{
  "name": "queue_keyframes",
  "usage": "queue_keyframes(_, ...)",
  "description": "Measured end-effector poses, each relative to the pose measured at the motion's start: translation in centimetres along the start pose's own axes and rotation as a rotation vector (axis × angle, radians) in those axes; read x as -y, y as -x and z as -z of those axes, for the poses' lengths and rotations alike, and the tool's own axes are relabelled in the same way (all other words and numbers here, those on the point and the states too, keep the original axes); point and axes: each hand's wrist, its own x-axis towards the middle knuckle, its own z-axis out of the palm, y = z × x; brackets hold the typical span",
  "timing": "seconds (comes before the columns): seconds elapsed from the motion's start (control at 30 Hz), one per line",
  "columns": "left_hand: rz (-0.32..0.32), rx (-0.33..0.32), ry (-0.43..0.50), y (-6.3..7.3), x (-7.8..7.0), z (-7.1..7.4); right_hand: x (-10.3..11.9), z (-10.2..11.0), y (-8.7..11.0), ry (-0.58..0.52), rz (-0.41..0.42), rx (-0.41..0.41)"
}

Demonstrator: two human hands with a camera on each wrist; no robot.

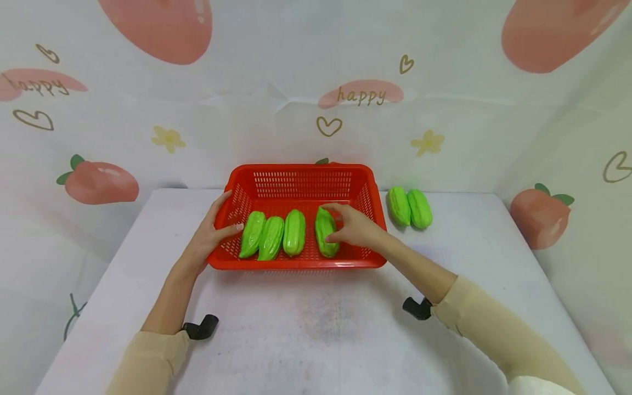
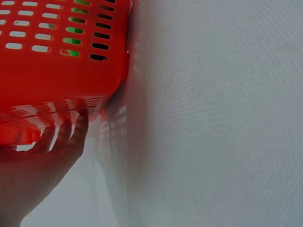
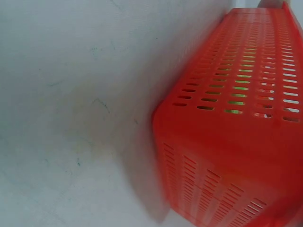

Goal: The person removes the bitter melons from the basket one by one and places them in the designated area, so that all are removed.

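Note:
A red plastic basket [image 1: 296,265] with slotted walls stands on the table. My left hand [image 1: 204,237] grips its left end, thumb over the rim and fingers against the outer wall; the left wrist view shows those fingers [image 2: 78,135] on the basket [image 2: 61,78]. Inside the basket, my right hand [image 1: 359,226] holds a green bitter gourd [image 1: 323,227] between thumb and fingers. Left of it lie three more bitter gourds [image 1: 294,233], side by side. The right wrist view has the basket's outer walls [image 3: 213,132], and the right hand is out of sight there.
Two more green gourds [image 1: 419,209] lie together on the white table [image 1: 296,340], right of the basket. Behind the table hangs a pale cloth [image 1: 276,71] printed with peaches and hearts. A black fitting [image 1: 201,328] sits at the left wrist, another [image 1: 417,308] at the right.

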Motion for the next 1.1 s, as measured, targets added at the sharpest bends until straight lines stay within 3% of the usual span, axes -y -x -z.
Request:
queue_keyframes(0.6,0.001,0.002,-0.003,-0.1,-0.1,-0.1,0.2,-0.3,-1.1,0.054,-0.113,0.133)
queue_keyframes(1.1,-0.006,0.005,0.013,0.0,0.0,-0.1,0.0,-0.9,-1.8,0.126,-0.143,0.196)
